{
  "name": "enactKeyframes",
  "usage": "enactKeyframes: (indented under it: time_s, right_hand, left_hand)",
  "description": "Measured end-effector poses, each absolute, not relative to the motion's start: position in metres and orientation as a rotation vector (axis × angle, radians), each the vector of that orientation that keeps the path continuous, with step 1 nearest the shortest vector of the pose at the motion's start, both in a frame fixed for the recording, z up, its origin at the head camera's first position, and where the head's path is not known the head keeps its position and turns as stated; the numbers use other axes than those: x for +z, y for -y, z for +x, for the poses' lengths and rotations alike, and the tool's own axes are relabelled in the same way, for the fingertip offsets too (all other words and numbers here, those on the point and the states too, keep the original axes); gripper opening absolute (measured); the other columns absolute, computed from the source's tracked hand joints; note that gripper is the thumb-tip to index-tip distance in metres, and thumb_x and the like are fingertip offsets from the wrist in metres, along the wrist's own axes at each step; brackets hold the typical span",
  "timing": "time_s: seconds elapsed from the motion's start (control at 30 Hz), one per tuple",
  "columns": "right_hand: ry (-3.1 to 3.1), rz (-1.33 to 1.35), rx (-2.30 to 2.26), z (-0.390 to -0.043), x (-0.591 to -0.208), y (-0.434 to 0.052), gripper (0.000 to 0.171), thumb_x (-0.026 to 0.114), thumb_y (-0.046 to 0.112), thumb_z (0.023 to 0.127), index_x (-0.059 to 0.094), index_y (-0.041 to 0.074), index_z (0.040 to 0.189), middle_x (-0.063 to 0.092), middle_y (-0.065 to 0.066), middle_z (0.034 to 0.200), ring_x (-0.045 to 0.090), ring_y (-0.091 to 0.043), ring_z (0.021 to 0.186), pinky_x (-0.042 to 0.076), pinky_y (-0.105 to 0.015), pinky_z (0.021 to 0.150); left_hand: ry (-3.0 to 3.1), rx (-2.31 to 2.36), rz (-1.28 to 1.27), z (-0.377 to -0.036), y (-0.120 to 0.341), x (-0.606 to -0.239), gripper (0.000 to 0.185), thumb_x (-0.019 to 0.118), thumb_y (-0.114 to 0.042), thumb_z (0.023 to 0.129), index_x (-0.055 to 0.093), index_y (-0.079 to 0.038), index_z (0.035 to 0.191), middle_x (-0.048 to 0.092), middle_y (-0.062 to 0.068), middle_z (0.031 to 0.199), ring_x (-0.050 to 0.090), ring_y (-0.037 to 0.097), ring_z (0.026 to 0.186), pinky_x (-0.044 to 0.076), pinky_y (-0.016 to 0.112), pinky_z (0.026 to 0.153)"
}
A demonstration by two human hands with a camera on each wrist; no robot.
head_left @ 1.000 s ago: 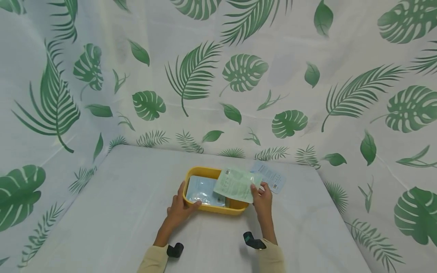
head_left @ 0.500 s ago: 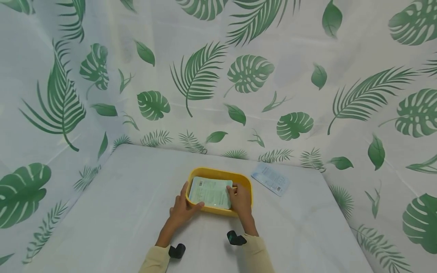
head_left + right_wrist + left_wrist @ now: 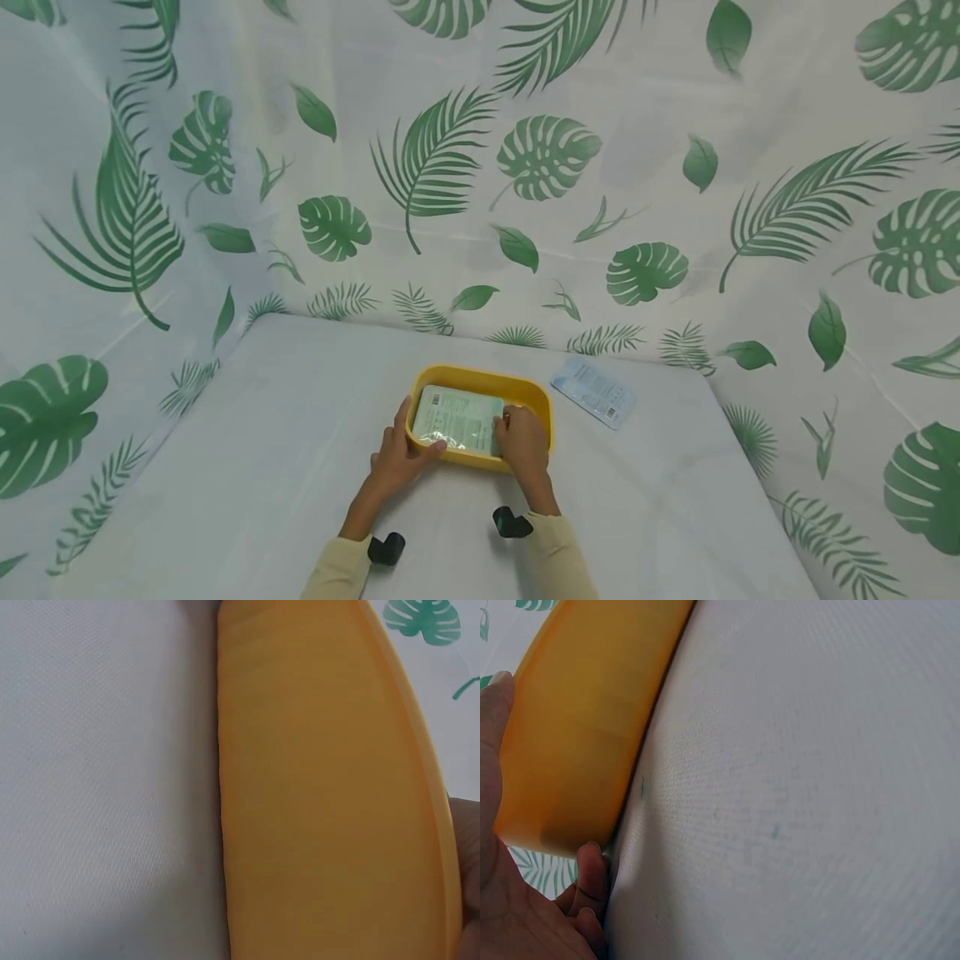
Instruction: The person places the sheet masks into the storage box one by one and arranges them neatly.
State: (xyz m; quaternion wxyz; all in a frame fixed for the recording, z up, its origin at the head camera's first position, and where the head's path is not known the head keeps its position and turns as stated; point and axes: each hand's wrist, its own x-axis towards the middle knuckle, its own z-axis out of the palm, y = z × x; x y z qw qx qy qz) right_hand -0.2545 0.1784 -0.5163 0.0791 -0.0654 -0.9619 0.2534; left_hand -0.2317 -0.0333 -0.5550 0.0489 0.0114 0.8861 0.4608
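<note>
The pale green packet (image 3: 459,421) now lies flat inside the yellow tray (image 3: 537,398), where a second ago it was held tilted in the air over the tray's right end, and the blue packet under it is now covered. The right hand (image 3: 521,439) rests on the packet's right edge, fingers bent over it; whether it pinches it cannot be told. The left hand (image 3: 397,457) still grips the tray's near-left corner, thumb over the rim. Another blue packet (image 3: 594,391) lies on the white table (image 3: 285,433), right of the tray.
</note>
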Motion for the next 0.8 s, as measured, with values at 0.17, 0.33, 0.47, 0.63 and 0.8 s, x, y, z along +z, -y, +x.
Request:
enactKeyframes:
  time_s: [0.17, 0.33, 0.47, 0.63, 0.8]
  right_hand:
    - [2.927, -0.144, 0.747, -0.2567, -0.5182, -0.1799, 0.017, 0.066, 0.02, 0.093, 0.067, 0.003, 0.09, 0.048, -0.004, 0.068, 0.045, -0.016, 0.063, 0.032, -0.027, 0.057]
    - [2.967, -0.114, 0.723, -0.2583, -0.5191, -0.1816, 0.02, 0.065, 0.023, 0.094, 0.065, 0.004, 0.087, 0.047, -0.004, 0.068, 0.045, -0.016, 0.063, 0.033, -0.027, 0.057]
    - [2.969, -0.158, 0.75, -0.2578, -0.519, -0.181, 0.021, 0.065, 0.023, 0.093, 0.064, 0.004, 0.085, 0.047, -0.004, 0.065, 0.045, -0.017, 0.059, 0.033, -0.028, 0.054]
    - [2.932, -0.282, 0.818, -0.2553, -0.5203, -0.1789, 0.022, 0.066, 0.022, 0.093, 0.069, 0.001, 0.096, 0.058, -0.004, 0.071, 0.05, -0.015, 0.062, 0.038, -0.027, 0.056]
    - [2.905, -0.299, 0.857, -0.2554, -0.521, -0.1786, 0.024, 0.066, 0.02, 0.092, 0.069, -0.001, 0.102, 0.065, -0.006, 0.079, 0.054, -0.015, 0.064, 0.043, -0.027, 0.058]
  left_hand:
    - [-2.688, 1.419, 0.019, -0.2303, 0.0331, -0.5571, 0.101, 0.064, -0.064, 0.083, 0.003, -0.032, 0.157, 0.046, 0.016, 0.127, 0.047, 0.027, 0.109, 0.026, 0.041, 0.079]
    - [-2.69, 1.426, 0.017, -0.2304, 0.0332, -0.5568, 0.101, 0.065, -0.063, 0.083, 0.004, -0.031, 0.157, 0.045, 0.017, 0.129, 0.047, 0.029, 0.112, 0.028, 0.046, 0.082]
    - [-2.704, 1.427, 0.033, -0.2318, 0.0327, -0.5578, 0.101, 0.065, -0.063, 0.083, 0.006, -0.03, 0.157, 0.045, 0.018, 0.13, 0.047, 0.03, 0.114, 0.029, 0.049, 0.083]
    - [-2.705, 1.432, 0.064, -0.2318, 0.0332, -0.559, 0.1, 0.066, -0.06, 0.083, 0.006, -0.028, 0.158, 0.044, 0.02, 0.135, 0.046, 0.033, 0.12, 0.029, 0.053, 0.085]
    - [-2.701, 1.446, 0.083, -0.2315, 0.0342, -0.5588, 0.1, 0.066, -0.057, 0.084, 0.006, -0.027, 0.158, 0.042, 0.021, 0.139, 0.044, 0.034, 0.123, 0.028, 0.055, 0.085]
